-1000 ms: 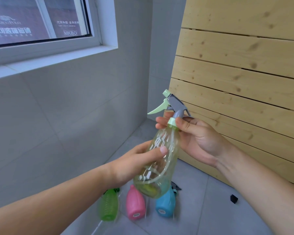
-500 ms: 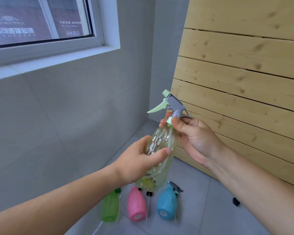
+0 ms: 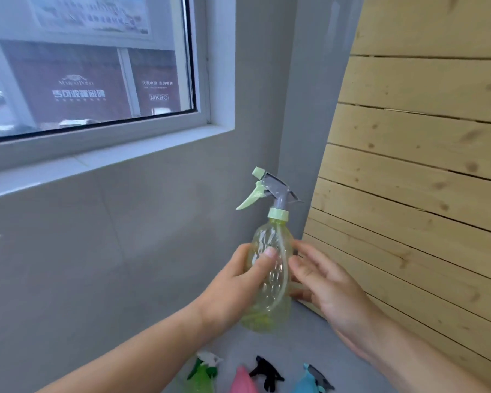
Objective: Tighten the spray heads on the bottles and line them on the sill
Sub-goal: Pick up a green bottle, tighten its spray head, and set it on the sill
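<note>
I hold a clear yellow-green spray bottle [image 3: 271, 268] upright in front of me. Its grey and pale green spray head [image 3: 270, 190] sits on the neck, trigger pointing left. My left hand [image 3: 238, 287] grips the bottle's body from the left. To the right of the bottle is my right hand [image 3: 321, 282], fingers spread and only its fingertips touching the bottle's side. The white window sill [image 3: 102, 157] runs above and to the left, with nothing on it.
On the grey floor below lie a green bottle [image 3: 201, 374], a pink bottle [image 3: 243, 381] with a black spray head [image 3: 267, 371] and a blue bottle [image 3: 309, 380]. A slatted wooden panel [image 3: 423, 165] leans at the right. Grey tiled wall fills the left.
My right hand has left the spray head's collar and dropped to the bottle's side. The bottle is raised and more upright, and my view has tilted up towards the window.
</note>
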`<move>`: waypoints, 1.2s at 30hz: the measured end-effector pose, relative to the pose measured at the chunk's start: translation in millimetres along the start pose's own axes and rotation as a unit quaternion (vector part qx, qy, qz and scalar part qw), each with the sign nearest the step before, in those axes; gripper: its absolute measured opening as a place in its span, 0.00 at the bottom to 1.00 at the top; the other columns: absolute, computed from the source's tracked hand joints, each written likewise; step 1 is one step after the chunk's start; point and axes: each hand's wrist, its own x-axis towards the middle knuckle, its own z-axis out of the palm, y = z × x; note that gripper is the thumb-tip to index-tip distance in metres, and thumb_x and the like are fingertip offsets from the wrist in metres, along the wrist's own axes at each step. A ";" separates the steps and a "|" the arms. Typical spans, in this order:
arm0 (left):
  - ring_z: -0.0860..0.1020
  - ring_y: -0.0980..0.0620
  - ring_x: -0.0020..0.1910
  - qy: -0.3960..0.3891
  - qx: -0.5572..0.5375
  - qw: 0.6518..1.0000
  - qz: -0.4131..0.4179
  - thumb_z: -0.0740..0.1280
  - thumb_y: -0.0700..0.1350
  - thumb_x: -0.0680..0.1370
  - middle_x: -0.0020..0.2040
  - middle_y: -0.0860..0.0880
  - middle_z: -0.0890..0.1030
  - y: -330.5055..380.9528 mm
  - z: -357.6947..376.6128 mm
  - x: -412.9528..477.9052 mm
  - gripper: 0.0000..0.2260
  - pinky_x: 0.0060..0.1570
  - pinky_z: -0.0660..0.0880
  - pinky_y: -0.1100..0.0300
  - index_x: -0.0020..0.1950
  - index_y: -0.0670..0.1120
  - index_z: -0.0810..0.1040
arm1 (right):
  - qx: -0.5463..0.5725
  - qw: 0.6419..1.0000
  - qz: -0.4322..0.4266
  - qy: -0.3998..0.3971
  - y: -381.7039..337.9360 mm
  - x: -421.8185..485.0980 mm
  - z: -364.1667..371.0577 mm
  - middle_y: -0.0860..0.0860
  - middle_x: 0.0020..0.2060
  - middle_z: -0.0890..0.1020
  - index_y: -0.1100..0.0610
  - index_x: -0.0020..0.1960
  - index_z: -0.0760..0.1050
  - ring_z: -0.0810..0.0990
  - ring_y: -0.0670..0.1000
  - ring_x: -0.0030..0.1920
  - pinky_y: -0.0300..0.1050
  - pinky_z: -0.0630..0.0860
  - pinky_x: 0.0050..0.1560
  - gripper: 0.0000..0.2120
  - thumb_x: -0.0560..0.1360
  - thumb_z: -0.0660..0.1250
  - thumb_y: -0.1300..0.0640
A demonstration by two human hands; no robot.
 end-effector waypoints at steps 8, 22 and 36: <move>0.81 0.60 0.57 0.031 -0.047 0.997 0.051 0.57 0.51 0.86 0.56 0.59 0.84 49.9 -68.0 34.9 0.15 0.63 0.76 0.55 0.70 0.57 0.74 | -0.076 0.994 -0.072 -0.044 -45.8 81.0 36.5 0.50 0.54 0.86 0.37 0.69 0.70 0.84 0.47 0.55 0.39 0.79 0.53 0.20 0.81 0.61 0.55; 0.79 0.54 0.59 0.189 0.001 0.972 0.140 0.70 0.48 0.81 0.61 0.51 0.81 163.4 -203.3 163.9 0.23 0.68 0.70 0.52 0.76 0.51 0.71 | -0.095 0.986 -0.127 0.060 -148.7 300.1 104.9 0.52 0.57 0.83 0.49 0.60 0.76 0.83 0.53 0.54 0.58 0.79 0.60 0.17 0.73 0.68 0.46; 0.80 0.40 0.65 0.287 0.055 0.949 0.121 0.74 0.54 0.77 0.69 0.41 0.79 153.1 -229.9 224.8 0.26 0.55 0.80 0.50 0.74 0.52 0.74 | -0.127 0.982 -0.130 0.053 -133.7 372.7 109.3 0.47 0.51 0.83 0.47 0.64 0.76 0.82 0.49 0.50 0.46 0.78 0.52 0.16 0.76 0.67 0.49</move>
